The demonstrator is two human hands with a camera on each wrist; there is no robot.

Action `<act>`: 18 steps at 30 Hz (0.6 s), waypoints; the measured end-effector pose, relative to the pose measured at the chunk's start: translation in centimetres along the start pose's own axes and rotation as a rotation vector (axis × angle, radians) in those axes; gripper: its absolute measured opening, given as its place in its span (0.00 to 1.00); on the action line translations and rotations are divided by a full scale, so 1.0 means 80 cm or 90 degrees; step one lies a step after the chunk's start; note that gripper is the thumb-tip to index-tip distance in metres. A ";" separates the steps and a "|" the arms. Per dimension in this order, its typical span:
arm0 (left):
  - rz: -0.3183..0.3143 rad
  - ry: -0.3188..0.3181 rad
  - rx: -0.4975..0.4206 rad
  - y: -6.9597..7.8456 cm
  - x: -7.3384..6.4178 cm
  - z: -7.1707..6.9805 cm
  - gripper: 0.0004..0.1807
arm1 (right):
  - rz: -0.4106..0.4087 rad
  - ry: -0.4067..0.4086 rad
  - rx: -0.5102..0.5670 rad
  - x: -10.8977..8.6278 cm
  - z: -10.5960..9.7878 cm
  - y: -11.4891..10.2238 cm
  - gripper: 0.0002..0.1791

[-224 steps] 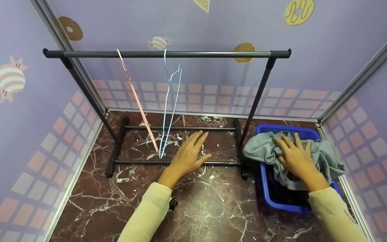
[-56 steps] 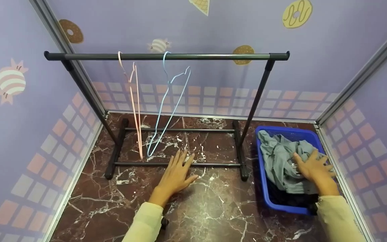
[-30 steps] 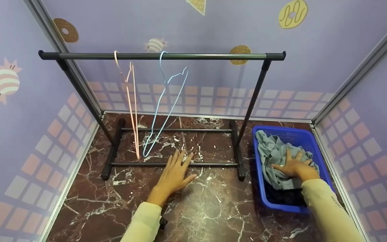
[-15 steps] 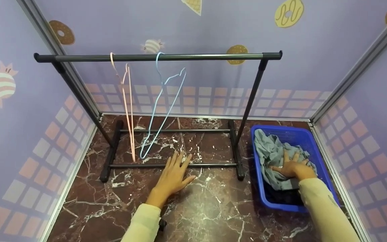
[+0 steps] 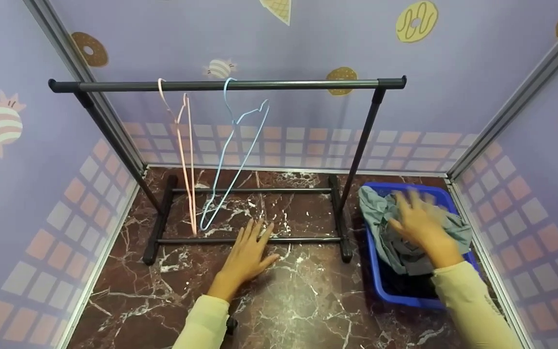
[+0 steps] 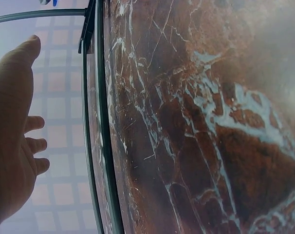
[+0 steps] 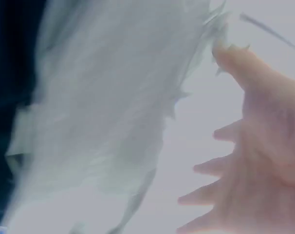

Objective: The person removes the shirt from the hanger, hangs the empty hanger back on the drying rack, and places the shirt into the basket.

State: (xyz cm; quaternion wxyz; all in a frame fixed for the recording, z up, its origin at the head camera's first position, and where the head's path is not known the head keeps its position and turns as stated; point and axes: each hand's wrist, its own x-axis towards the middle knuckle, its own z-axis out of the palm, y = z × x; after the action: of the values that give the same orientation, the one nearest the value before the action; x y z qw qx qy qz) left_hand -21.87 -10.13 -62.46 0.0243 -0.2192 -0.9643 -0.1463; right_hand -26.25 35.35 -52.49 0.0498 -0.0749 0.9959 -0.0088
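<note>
My right hand (image 5: 424, 230), blurred in the head view, is over a crumpled grey-green cloth garment (image 5: 378, 213) in a blue plastic basket (image 5: 380, 291). In the right wrist view its fingers are spread apart, and the pale garment (image 7: 108, 107) shows beside them with a gap between. My left hand (image 5: 247, 257) has straight fingers and overlaps the lower front bar of a black clothes rack (image 5: 303, 85). From the left wrist view, nothing is in the left palm (image 6: 11, 122). A pink hanger (image 5: 180, 145) and a light blue hanger (image 5: 218, 169) hang from the top rail.
Dark cloth (image 5: 405, 286) lies under the garment in the basket. The basket stands on a brown marbled floor (image 5: 298, 300), right of the rack and near the right wall (image 5: 540, 232). Purple printed walls enclose three sides.
The right hand pressed down into the garment half a second ago; now it is higher and further back with fingers spread. The garment looks looser and wider over the basket. The left hand barely moved.
</note>
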 end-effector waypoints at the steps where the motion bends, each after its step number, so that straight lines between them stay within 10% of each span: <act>1: 0.000 0.002 0.001 0.001 0.000 0.000 0.46 | -0.051 0.042 -0.013 0.003 0.000 -0.011 0.42; 8: 0.014 0.009 0.021 0.005 0.000 0.000 0.47 | -0.285 0.155 -0.113 0.026 0.026 -0.059 0.29; 18: 0.006 0.017 0.007 0.000 -0.001 -0.002 0.47 | -0.137 0.100 -0.087 0.024 0.041 -0.028 0.25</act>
State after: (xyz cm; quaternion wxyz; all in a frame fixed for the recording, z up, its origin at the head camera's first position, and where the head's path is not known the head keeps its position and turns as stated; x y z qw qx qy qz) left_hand -21.81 -10.25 -62.31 0.0391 -0.2218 -0.9637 -0.1435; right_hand -27.51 32.82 -55.88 -0.0348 -0.1835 0.9812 0.0479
